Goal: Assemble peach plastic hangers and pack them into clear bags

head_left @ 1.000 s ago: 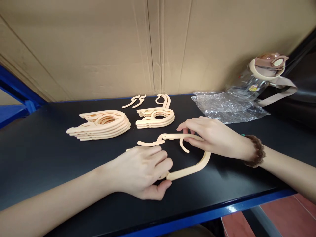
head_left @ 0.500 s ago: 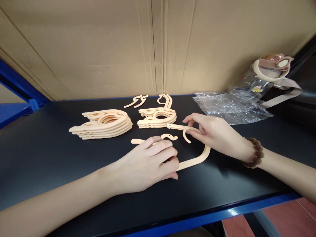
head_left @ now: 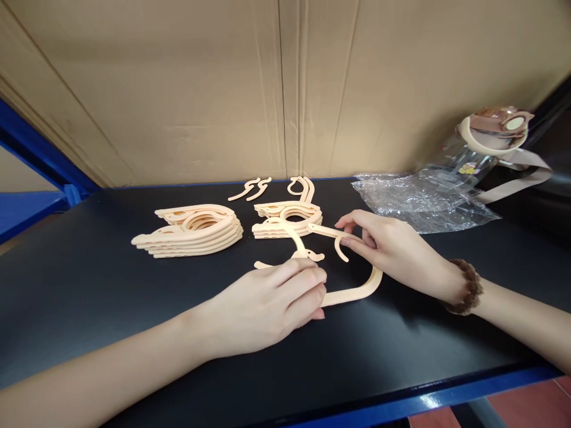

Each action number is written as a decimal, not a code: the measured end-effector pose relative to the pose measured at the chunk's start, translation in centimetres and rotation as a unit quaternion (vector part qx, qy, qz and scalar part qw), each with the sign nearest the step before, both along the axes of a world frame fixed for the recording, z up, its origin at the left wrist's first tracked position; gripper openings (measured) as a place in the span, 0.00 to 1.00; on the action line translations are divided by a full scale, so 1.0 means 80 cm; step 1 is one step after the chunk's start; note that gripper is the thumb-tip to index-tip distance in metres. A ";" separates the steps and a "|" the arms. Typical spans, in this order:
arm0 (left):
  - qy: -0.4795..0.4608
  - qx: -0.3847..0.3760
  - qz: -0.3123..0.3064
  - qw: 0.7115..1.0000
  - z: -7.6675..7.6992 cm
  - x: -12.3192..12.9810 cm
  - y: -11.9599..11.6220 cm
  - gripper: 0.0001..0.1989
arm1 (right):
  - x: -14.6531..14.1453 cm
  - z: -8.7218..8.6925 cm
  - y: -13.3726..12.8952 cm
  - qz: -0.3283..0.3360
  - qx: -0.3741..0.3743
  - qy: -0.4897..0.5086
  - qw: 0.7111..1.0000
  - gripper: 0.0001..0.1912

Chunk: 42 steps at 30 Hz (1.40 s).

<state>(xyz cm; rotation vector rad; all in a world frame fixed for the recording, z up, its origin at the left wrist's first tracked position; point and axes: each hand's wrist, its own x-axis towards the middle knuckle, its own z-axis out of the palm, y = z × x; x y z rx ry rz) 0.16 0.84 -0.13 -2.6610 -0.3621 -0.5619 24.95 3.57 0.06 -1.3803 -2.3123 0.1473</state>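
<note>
Between my hands is a cream plastic piece with a curved outer bar (head_left: 357, 293), shaped like part of a folding hanger. My left hand (head_left: 272, 303) is closed on its near end, and a curved hook part (head_left: 297, 239) sticks up beyond the fingers. My right hand (head_left: 388, 244) pinches the far arm (head_left: 329, 230) of the same piece, beside a small curved prong. Behind them lie a smaller stack of folded cream pieces (head_left: 289, 229) and, further left, a taller stack (head_left: 196, 235).
Two small cream hooks (head_left: 252, 189) and several curved pieces (head_left: 306, 189) lie at the back of the black table (head_left: 178, 380). Clear plastic bags (head_left: 419, 202) and a bottle with a strap (head_left: 491, 137) are at the right. Cardboard (head_left: 178, 89) stands behind.
A curved hook part now rises above my left fingers, where it was mostly hidden before. The view has shifted slightly, and both hands keep their hold.
</note>
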 end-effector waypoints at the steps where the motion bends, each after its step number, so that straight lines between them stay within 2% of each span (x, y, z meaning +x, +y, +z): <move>1: 0.000 -0.011 -0.003 1.000 0.000 0.000 -0.001 0.11 | -0.001 0.000 0.000 0.002 0.000 0.003 1.000 0.09; 4: -0.022 -0.068 -0.009 0.997 0.001 0.001 -0.003 0.10 | -0.002 0.002 -0.001 0.008 -0.011 0.019 1.000 0.09; 8: -0.053 -0.132 -0.053 0.988 0.002 -0.001 -0.002 0.07 | -0.005 0.003 -0.002 0.010 -0.042 0.040 0.998 0.10; 10: -0.057 -0.141 -0.084 0.985 0.002 -0.002 0.001 0.05 | -0.006 0.003 -0.003 0.014 -0.050 0.050 0.997 0.11; 13: -0.048 -0.132 -0.105 0.985 0.002 -0.005 0.004 0.09 | -0.007 0.002 -0.005 0.027 -0.048 0.056 0.997 0.11; 15: -0.045 -0.131 -0.096 0.986 0.003 -0.006 0.005 0.10 | -0.007 0.001 -0.005 0.033 -0.042 0.056 0.997 0.11; 20: -0.062 -0.138 -0.097 0.984 0.004 -0.005 0.004 0.04 | -0.008 -0.001 -0.004 0.035 -0.040 0.063 0.997 0.12; 29: -0.043 -0.148 -0.089 0.984 0.004 -0.004 0.005 0.08 | -0.008 -0.006 -0.003 0.017 -0.051 0.080 0.995 0.16; 35: -0.044 -0.178 -0.077 0.980 0.003 -0.005 0.004 0.12 | -0.006 -0.007 -0.001 0.021 -0.049 0.097 0.994 0.16; 42: -0.040 -0.190 -0.065 0.979 0.001 -0.005 0.003 0.13 | -0.006 -0.008 -0.001 0.025 -0.066 0.132 0.989 0.16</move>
